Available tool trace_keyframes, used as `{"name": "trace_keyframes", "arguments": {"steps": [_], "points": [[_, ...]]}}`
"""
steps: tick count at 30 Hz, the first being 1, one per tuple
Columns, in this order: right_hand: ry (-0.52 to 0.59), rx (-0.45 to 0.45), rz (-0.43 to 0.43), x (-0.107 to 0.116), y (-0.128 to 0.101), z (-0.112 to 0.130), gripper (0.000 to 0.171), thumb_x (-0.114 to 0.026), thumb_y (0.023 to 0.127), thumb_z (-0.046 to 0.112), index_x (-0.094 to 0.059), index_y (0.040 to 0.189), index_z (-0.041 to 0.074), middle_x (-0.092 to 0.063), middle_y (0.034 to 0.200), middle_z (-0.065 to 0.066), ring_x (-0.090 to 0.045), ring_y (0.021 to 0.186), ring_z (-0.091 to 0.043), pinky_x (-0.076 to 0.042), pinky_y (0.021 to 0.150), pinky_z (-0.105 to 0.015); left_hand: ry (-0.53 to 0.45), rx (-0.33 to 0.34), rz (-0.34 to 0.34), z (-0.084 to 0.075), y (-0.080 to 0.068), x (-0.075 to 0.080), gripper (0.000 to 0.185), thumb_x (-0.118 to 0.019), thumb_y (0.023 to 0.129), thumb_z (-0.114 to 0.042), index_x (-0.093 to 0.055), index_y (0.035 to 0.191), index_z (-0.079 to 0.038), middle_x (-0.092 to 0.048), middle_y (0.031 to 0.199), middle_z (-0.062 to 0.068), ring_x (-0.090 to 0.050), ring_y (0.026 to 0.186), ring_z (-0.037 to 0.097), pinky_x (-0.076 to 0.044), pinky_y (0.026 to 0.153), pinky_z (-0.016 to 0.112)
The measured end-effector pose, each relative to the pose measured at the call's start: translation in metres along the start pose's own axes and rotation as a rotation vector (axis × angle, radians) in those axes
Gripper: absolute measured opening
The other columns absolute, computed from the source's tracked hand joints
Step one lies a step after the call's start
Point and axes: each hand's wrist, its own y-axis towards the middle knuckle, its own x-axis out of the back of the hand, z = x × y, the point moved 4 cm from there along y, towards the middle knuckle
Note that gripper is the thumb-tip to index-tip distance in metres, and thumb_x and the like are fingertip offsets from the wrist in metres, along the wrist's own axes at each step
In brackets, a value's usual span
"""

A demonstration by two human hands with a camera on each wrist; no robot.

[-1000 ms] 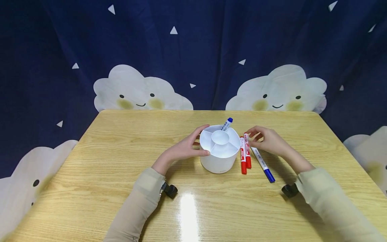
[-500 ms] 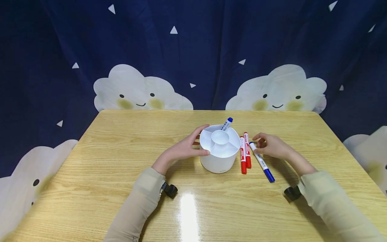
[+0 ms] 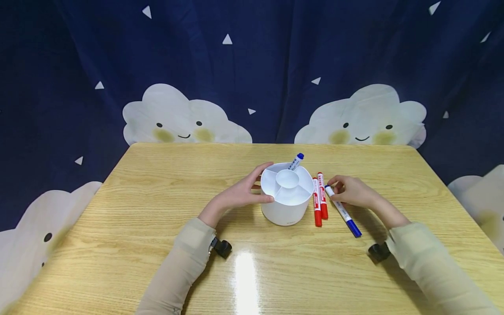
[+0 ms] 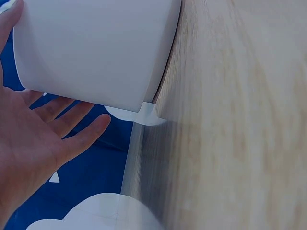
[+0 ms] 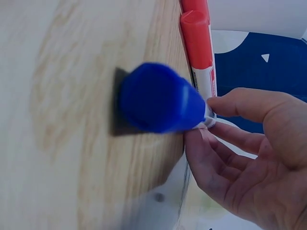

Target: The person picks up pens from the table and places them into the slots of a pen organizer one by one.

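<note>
white holder (image 3: 285, 215), one blue-tipped marker (image 3: 296, 162) aslant in its rear compartment (image 3: 281, 167)

Long, pale beige sleeves (image 3: 177, 267) are creasing lightly. A black block (image 3: 379, 252) is jutting out by the right cuff (image 3: 400, 236); a second block (image 3: 224, 249), with a silvery strip (image 3: 211, 246), is showing by the left cuff (image 3: 195, 236).

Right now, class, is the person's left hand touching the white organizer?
Touching. The head view shows the left hand with its thumb resting against the near rim of the white organizer.
</note>
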Motion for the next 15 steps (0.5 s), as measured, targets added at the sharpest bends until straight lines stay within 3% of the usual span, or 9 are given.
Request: {"name": "trace_keyframes", "arguments": {"steps": [9, 15], "points": [[-0.016, 0.008, -0.019, 0.004, -0.001, 0.002, 0.045, -0.065, 0.08, 0.01, -0.05, 0.121, -0.001, -0.056, 0.089, -0.012, -0.053, 0.065, -0.013, -0.047, 0.05, -0.026, 0.013, -0.003, -0.016, 0.002, 0.0, 0.0, 0.089, -0.072, 0.078, -0.025, -0.014, 0.145, -0.028, -0.031, 0.14, -0.003, -0.038, 0.122, 0.022, -0.037, 0.099, 0.042], [-0.009, 0.033, -0.07, 0.012, -0.004, 0.008, 0.046, -0.064, 0.08, 0.009, -0.05, 0.123, 0.0, -0.056, 0.093, -0.015, -0.055, 0.063, -0.014, -0.046, 0.05, -0.026, 0.02, -0.012, -0.017, 0.002, 0.001, 0.0, 0.089, -0.072, 0.078, -0.025, -0.013, 0.145, -0.025, -0.031, 0.141, -0.002, -0.037, 0.123, 0.024, -0.036, 0.1, 0.043]]}}
